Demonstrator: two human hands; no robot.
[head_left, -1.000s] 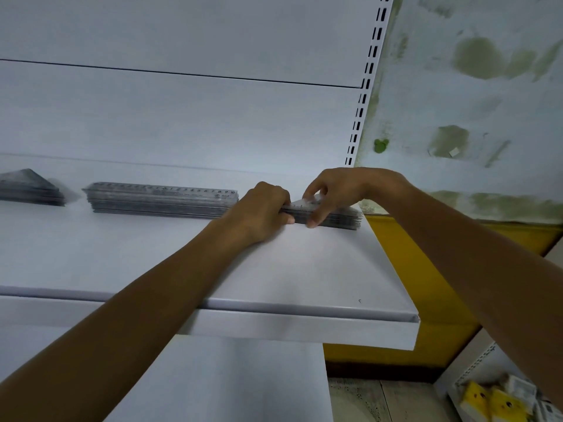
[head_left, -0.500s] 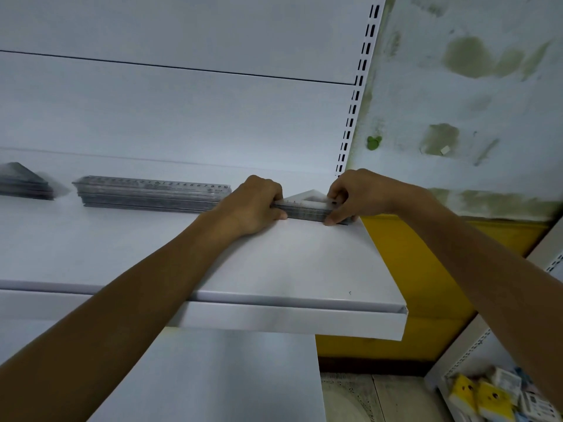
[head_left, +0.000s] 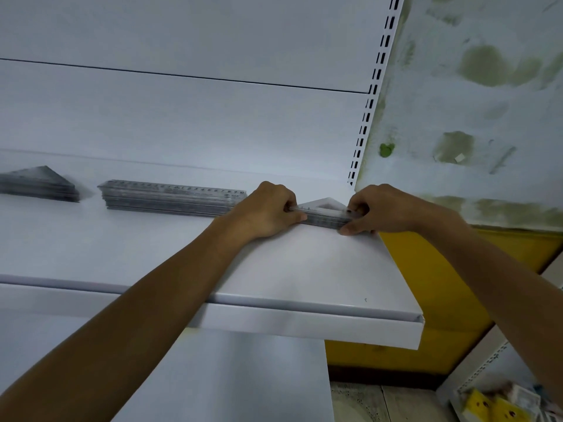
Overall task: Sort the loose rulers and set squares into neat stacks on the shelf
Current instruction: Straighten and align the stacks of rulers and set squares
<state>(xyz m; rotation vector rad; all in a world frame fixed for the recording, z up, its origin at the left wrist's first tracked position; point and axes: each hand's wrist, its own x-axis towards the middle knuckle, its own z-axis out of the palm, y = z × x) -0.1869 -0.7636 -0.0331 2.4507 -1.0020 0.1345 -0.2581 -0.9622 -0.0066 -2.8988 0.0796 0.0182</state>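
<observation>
Head view: your right hand [head_left: 377, 210] has shifted to the set-square stack's [head_left: 324, 217] three-o'clock end, your left hand [head_left: 268, 213] grips nine o'clock; both clamp it square.

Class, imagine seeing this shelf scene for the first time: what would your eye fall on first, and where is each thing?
The two hands at the right end of the white shelf: left hand and right hand each grip an end of a small stack of set squares. Just left lies a long ruler stack, with another triangular stack at the far left. The green-stained wall on the right stands out too.
</observation>
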